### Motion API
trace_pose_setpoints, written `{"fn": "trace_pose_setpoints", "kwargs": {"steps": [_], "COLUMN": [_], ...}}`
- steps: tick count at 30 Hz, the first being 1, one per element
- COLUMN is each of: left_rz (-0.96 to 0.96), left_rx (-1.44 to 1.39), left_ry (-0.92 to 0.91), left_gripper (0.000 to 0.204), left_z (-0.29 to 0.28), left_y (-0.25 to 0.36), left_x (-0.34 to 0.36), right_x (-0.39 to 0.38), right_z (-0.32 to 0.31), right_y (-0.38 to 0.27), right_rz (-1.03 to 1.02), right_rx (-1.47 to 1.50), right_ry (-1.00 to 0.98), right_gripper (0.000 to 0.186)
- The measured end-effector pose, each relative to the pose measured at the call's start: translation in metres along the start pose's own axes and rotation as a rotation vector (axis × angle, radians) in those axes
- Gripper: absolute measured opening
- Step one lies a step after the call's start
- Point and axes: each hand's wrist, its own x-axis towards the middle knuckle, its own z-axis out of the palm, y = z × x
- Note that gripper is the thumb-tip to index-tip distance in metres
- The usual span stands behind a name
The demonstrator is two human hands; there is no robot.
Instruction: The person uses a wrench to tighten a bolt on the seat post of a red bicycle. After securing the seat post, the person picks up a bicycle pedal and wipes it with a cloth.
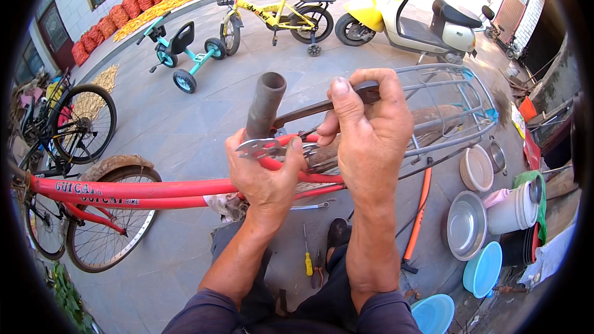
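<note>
A red bicycle frame (154, 188) lies across my view, with an upright dark metal seat tube (266, 102) and a grey wire rear rack (445, 139) at its back end. My left hand (263, 185) is closed at the base of the tube on a thin silver multi-hole flat wrench (257, 148). My right hand (371, 130) is closed on a long dark flat metal tool (306, 111), whose far end reaches the tube just above the silver wrench. Below the frame a spanner (312, 206), a yellow-handled screwdriver (307, 260) and pliers (317, 275) lie on the paving.
A yellow child bicycle (278, 15), teal tricycle (189, 55) and cream scooter (421, 28) stand ahead. A black bicycle (83, 124) is at left. Basins (482, 269), buckets (507, 213) and an orange tube (419, 210) are at right. Red sacks (130, 6) line the back wall.
</note>
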Motion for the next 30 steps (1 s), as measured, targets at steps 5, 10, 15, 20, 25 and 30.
{"fn": "trace_pose_setpoints", "kwargs": {"steps": [5, 10, 15, 20, 25, 30], "left_rz": [0.043, 0.022, 0.094, 0.086, 0.051, 0.058], "left_rx": [-0.022, -0.062, -0.014, -0.038, -0.072, -0.040], "left_ry": [0.011, 0.002, -0.012, -0.018, -0.030, -0.042], "left_gripper": [0.057, 0.058, 0.058, 0.062, 0.064, 0.065], "left_z": [-0.001, 0.000, 0.001, 0.000, 0.001, -0.002], "left_y": [0.010, 0.002, -0.001, 0.000, 0.001, 0.002], "left_x": [0.004, 0.002, 0.002, 0.003, 0.002, 0.004], "right_x": [0.002, 0.004, 0.006, 0.003, 0.002, 0.000], "right_z": [0.007, 0.005, 0.004, 0.009, 0.014, 0.015], "right_y": [-0.001, -0.007, -0.001, 0.005, 0.006, 0.009], "right_rz": [-0.087, 0.012, -0.002, -0.083, -0.137, -0.137], "right_rx": [-0.090, -0.040, 0.001, 0.041, 0.045, 0.056], "right_ry": [0.026, 0.017, 0.144, 0.196, 0.260, 0.297], "right_gripper": [0.013, 0.013, 0.015, 0.015, 0.014, 0.014]}}
